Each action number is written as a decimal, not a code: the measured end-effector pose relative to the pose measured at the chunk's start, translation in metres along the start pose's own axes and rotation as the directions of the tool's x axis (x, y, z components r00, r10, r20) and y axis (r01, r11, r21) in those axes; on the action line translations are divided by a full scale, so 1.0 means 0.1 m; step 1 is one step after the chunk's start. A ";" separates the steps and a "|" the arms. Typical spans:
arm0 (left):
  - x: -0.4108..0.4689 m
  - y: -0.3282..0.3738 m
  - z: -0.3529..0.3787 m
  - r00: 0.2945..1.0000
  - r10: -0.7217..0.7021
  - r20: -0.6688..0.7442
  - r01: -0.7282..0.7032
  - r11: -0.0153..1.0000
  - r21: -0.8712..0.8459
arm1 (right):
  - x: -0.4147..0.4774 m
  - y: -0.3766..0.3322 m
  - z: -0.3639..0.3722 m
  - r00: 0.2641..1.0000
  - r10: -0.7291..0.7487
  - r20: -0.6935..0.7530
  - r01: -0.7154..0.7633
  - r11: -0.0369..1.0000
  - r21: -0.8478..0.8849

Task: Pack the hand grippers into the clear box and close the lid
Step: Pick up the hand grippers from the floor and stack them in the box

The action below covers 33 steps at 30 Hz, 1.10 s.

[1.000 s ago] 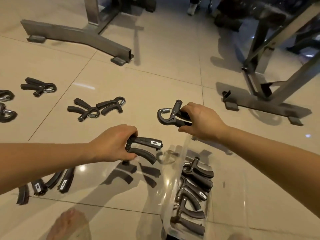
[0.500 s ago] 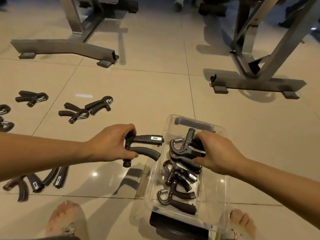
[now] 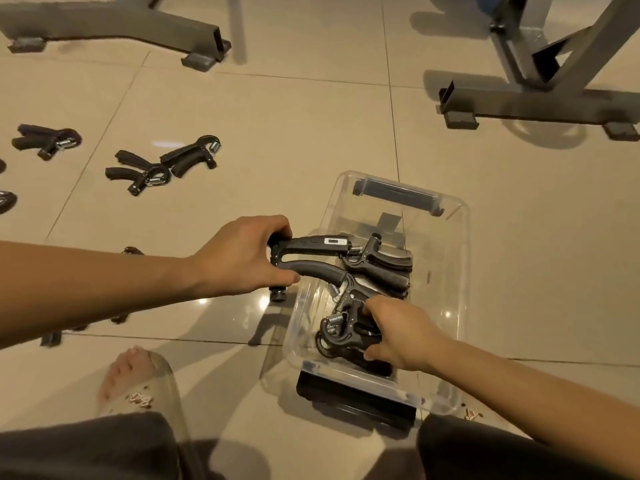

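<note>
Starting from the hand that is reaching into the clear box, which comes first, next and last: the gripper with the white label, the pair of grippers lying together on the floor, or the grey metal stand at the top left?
Measured from the right hand:
1. Gripper with the white label, held by the left hand over the box's left edge.
2. Pair of grippers on the floor, farther left.
3. Grey metal stand, top left corner, farthest.
</note>
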<state>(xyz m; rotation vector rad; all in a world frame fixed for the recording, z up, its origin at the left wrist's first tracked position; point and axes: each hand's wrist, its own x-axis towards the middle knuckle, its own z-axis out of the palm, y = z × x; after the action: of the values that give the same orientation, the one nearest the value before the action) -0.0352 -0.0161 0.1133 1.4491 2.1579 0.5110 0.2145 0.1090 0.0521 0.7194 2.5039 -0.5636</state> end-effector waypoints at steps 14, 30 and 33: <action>-0.03 -0.03 0.11 0.999 -0.045 -0.019 0.043 0.994 -0.099 | 0.27 -0.02 0.43 0.994 -0.012 0.111 0.020 0.997 -0.068; -0.03 0.03 0.16 0.999 -0.040 -0.015 0.037 0.987 -0.154 | 0.37 0.08 0.38 0.958 0.228 0.173 -0.261 0.944 0.203; -0.03 0.04 0.15 0.999 -0.032 -0.017 0.030 0.988 -0.150 | 0.35 0.05 0.29 0.960 0.217 0.175 -0.261 0.921 0.290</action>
<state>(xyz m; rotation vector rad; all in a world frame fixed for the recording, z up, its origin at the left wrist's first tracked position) -0.0230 -0.0169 0.1040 1.3323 2.1046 0.6641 0.2005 0.1122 0.0089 1.0486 2.1777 -0.8960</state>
